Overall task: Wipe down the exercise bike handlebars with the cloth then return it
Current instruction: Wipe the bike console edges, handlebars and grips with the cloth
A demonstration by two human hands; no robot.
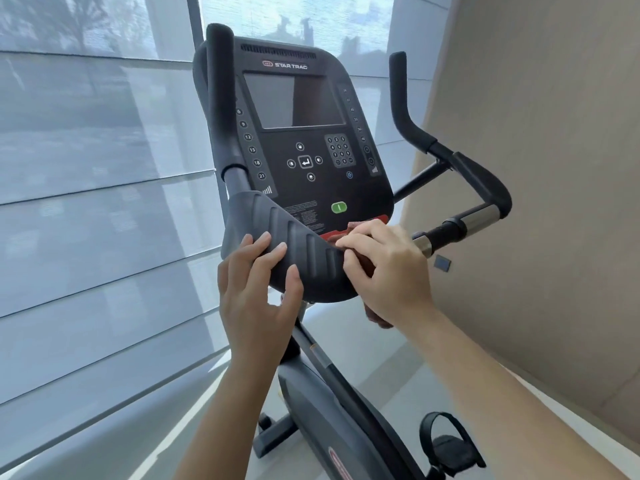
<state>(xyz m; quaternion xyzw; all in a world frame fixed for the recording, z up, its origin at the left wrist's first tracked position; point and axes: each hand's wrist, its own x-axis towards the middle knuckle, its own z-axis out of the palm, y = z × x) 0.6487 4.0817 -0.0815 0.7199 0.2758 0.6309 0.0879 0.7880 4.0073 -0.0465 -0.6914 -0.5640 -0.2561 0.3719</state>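
A black exercise bike fills the middle of the head view, its console (301, 133) facing me. The ribbed black central handlebar pad (298, 244) curves below the console. My left hand (259, 289) rests on the pad's left part with fingers spread, holding nothing. My right hand (384, 268) presses a reddish-brown cloth (363, 268) against the pad's right end; most of the cloth is hidden under the hand, with bits showing above and below it. The left upright handlebar (220, 95) and right curved handlebar (485, 181) stand untouched.
A window with a translucent grey blind (97, 202) covers the left side. A beige wall (554, 168) stands close on the right. The bike's frame (329, 403) and a strapped pedal (450, 445) are below, over a pale floor.
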